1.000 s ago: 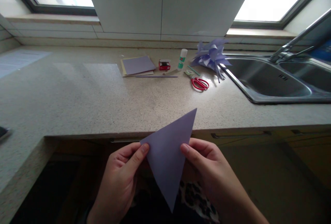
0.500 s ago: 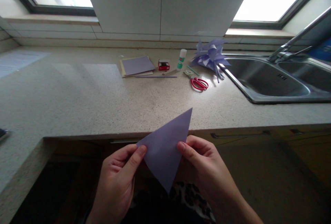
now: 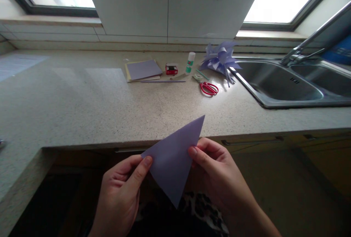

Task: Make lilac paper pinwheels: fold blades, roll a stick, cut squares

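Note:
A triangular piece of purple paper [image 3: 172,160], apparently folded, is held up in front of the counter's near edge. My left hand [image 3: 123,189] pinches its left corner, thumb on the face toward me. On the right edge, my right hand [image 3: 216,171] pinches the paper between thumb and fingers. One point of the triangle sticks up over the counter and another hangs down toward my lap. The fingers behind the paper are partly hidden.
On the speckled counter [image 3: 90,109] lie a stack of paper [image 3: 144,69], a small red box [image 3: 171,69], a glue stick [image 3: 190,63], red-handled scissors [image 3: 208,88], a thin purple stick [image 3: 163,81] and purple paper pinwheels [image 3: 221,58]. A steel sink [image 3: 279,80] is at the right.
My left hand has shifted slightly left and down with the paper's corner. The right hand keeps its pinch nearly in place. The counter scene has slid a little left in view.

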{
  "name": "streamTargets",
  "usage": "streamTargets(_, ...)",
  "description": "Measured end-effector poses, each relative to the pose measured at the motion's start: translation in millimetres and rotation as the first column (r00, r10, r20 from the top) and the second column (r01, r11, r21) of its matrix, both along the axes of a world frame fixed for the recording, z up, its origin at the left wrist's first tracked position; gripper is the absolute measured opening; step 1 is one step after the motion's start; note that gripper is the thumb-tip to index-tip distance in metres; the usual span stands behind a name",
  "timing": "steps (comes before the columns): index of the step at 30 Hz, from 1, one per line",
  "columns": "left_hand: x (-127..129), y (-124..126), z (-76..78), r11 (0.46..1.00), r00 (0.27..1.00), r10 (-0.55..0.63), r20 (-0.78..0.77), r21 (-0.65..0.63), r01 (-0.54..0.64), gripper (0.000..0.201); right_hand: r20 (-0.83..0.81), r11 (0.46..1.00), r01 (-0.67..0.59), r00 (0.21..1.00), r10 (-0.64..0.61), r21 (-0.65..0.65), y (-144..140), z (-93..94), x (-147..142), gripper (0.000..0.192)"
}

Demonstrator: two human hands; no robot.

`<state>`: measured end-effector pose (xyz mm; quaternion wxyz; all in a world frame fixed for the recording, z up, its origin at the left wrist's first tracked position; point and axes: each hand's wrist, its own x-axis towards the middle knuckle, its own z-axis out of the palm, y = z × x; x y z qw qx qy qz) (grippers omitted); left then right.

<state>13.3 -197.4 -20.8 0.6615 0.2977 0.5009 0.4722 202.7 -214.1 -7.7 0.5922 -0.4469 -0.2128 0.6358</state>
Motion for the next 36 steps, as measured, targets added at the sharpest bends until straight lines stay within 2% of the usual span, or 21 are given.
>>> streamTargets(5,-1.1,-0.4,0.1,0.999,0.999,0.034,-0.026,0.003,-0.034,0.020,0.080,0.999,0.036,0.996,-0.038,0.024,3.3,3.4,3.1,0.019)
streamTargets(11,-2.3,-1.8,-0.2,1.000,0.997,0.014,-0.072,0.008,-0.013,0.022,0.001,0.999,0.034,0.999,-0.034,0.019,3.0,6.3,0.7,0.026)
streamTargets(15,-1.6,-0.8,0.7,1.000,0.998,0.005,-0.061,-0.001,-0.005,0.022,0.053,1.000,0.029,0.998,-0.029,0.000,6.1,9.5,3.6,0.022)
streamTargets(21,-5.5,-2.4,-5.3,0.999,0.995,-0.043,-0.091,0.019,0.045,0.021,0.135,0.994,0.108,0.985,-0.111,0.032,12.6,12.2,8.7,0.022)
streamTargets(30,-7.8,-3.7,-4.8,0.997,0.990,-0.081,-0.116,-0.023,0.078,0.027,-0.009,0.996,0.083,0.996,-0.084,-0.031,12.5,18.8,9.0,0.026)
streamTargets(36,-5.1,-3.7,-3.4,0.998,0.995,-0.062,-0.083,-0.015,0.061,0.022,-0.061,0.992,0.126,0.990,-0.126,-0.015,11.9,21.8,6.7,0.026)
